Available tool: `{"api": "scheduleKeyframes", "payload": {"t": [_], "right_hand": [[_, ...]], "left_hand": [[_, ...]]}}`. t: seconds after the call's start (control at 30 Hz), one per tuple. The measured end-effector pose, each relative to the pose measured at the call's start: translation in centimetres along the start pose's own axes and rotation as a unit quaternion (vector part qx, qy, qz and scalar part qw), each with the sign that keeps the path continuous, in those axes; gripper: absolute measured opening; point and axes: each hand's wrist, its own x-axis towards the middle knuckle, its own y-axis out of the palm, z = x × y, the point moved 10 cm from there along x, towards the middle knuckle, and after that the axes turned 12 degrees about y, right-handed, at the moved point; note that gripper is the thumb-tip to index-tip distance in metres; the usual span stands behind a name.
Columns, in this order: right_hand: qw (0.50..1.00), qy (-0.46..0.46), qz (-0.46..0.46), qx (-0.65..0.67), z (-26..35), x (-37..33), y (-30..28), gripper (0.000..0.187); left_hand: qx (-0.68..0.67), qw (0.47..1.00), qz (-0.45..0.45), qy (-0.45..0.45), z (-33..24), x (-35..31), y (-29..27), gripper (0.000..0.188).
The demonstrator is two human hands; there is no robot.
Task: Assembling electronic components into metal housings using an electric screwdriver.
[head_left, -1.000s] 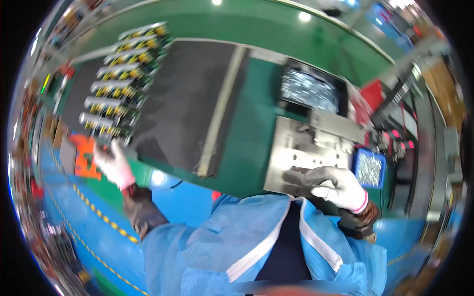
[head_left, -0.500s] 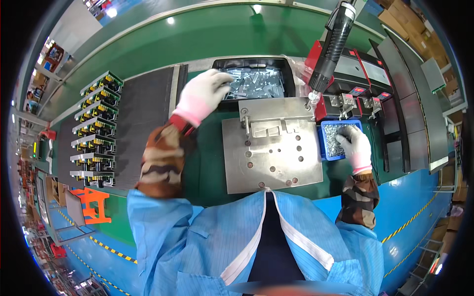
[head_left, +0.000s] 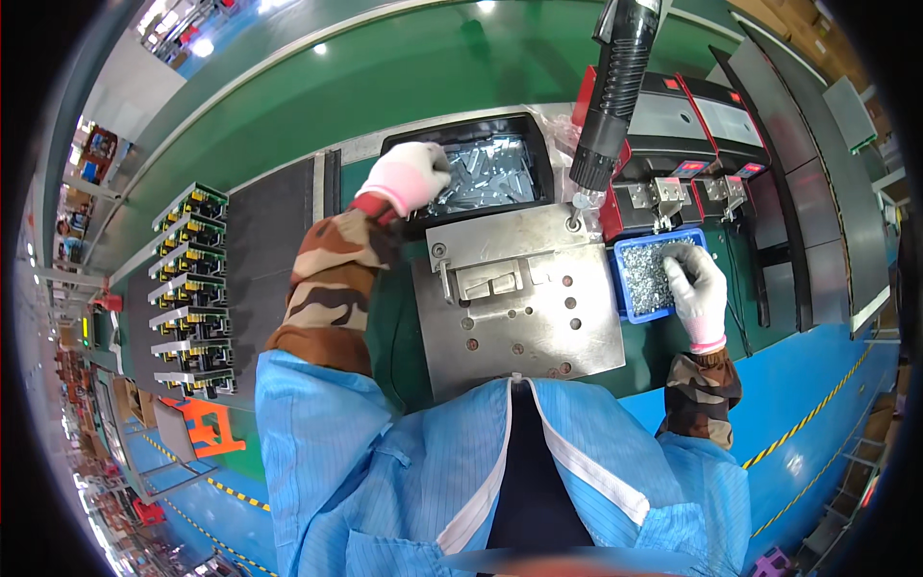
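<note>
While our L hand point(head_left: 413, 175) was over the black tray point(head_left: 543, 159), R hand point(head_left: 700, 288) at blue bin point(head_left: 654, 316), light touch suited best. Couldn't tell either grip.

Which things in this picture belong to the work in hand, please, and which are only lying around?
Part of the job:
black bin and its metal pieces, at the left hand
blue tray and its small parts, at the right hand
likely, though untouched: metal fixture, driver, boards

Probably lying about:
orange frame
clear plastic
</note>
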Motion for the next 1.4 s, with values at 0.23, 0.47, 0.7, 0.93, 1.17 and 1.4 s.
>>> {"api": "scheduleKeyframes", "payload": {"t": [0.23, 0.47, 0.7, 0.93, 1.17, 1.4], "right_hand": [[0.956, 0.103, 0.101, 0.254, 3.1, -1.7, 1.9, 0.017], [0.879, 0.163, 0.270, 0.357, 7.3, -4.2, 11.3, 0.028], [0.864, 0.198, 0.216, 0.410, 7.2, -4.3, 12.2, 0.024], [0.831, 0.188, 0.177, 0.493, 6.9, -4.5, 12.4, 0.021], [0.805, 0.255, 0.225, 0.486, 6.5, -5.2, 14.7, 0.023], [0.817, 0.223, 0.393, 0.359, 8.4, -4.9, 14.1, 0.041]], "left_hand": [[-0.394, 0.911, -0.113, -0.035, -4.8, -6.6, -4.6, 0.027], [0.119, 0.916, -0.273, 0.270, -18.1, -13.6, -6.0, 0.023], [0.133, 0.908, -0.273, 0.288, -17.6, -14.6, -3.8, 0.027], [0.061, 0.914, -0.315, 0.248, -14.9, -14.0, -3.1, 0.033], [-0.109, 0.899, -0.390, 0.169, -12.4, -13.7, -2.2, 0.068], [-0.113, 0.910, -0.362, 0.168, -12.3, -12.6, -2.1, 0.082]]}}
